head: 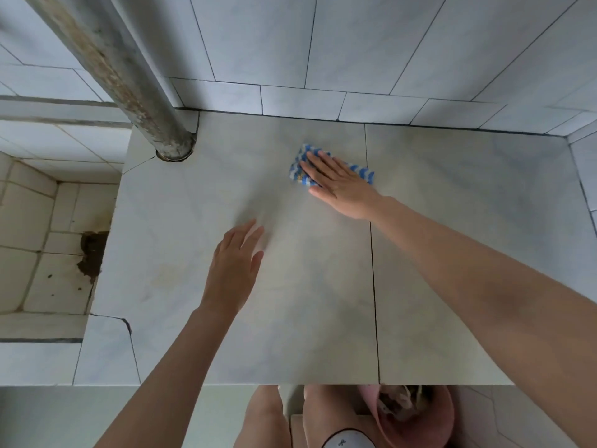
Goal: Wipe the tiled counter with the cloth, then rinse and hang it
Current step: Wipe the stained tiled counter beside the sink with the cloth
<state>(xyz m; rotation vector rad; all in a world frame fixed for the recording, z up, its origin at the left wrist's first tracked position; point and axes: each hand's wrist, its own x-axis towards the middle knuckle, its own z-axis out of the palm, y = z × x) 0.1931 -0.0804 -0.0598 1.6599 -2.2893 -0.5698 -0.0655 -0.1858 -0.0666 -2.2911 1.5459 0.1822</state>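
— Wiping: blue-and-white woven cloth [297, 168], far middle of pale grey tiled counter [290, 318], pressed flat under right hand [336, 184], fingers straight.
— Left hand [232, 270]: released, empty. Advise overlapping strokes, even pressure, into corners.

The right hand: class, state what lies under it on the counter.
Under the right hand lies a blue-and-white cloth, pressed flat on the tiled counter. Its ends show past the hand; its middle is covered.
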